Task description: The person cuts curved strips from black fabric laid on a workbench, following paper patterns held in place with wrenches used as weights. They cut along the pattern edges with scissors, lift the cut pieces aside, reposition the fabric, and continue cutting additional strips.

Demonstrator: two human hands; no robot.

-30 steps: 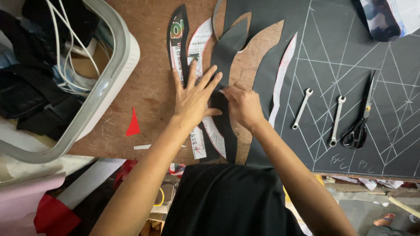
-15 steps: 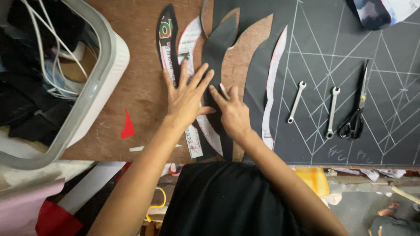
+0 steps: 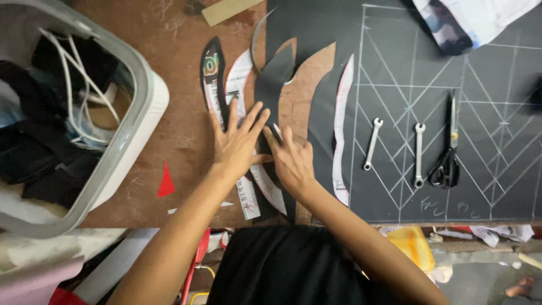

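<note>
Head view: curved black cutout [image 3: 275, 85], flat.

The left hand [image 3: 237, 144] is spread flat, its fingers [image 3: 257, 116] fanned over curved printed paper strips [image 3: 240, 79] and a black leaf-shaped piece [image 3: 271, 79] on the brown worktop [image 3: 175, 130]. The right hand [image 3: 292, 161] is pressed down just beside it, on the same black piece. A brown cardboard shape [image 3: 305, 85] is seen next to a black marked sheet [image 3: 406, 68], on which two small spanners [image 3: 395, 147] and scissors [image 3: 446, 158] are laid. A grey-rimmed bin [image 3: 144, 101] is seen at the left.
</note>
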